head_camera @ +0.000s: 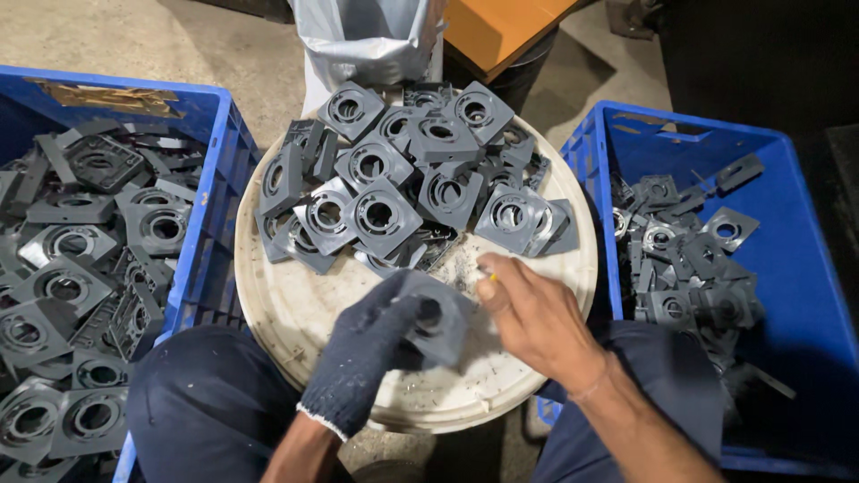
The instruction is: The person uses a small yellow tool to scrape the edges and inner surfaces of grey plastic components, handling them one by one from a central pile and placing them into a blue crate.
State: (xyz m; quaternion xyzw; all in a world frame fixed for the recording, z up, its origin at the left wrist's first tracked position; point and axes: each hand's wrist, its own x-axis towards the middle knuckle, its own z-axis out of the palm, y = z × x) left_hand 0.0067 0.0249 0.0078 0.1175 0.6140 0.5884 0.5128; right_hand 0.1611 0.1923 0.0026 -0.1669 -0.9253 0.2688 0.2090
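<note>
My left hand, in a dark knitted glove, grips a grey square plastic part with a round hole, held just above the round white lid. My bare right hand is closed on a small tool with a yellow bit showing at its fingers, its tip at the part's upper right edge. A heap of the same grey square parts lies on the far half of the lid, a little beyond both hands.
A blue crate on the left is full of grey parts. Another blue crate on the right holds a smaller pile. A plastic bag and an orange board stand behind the lid. My knees flank it.
</note>
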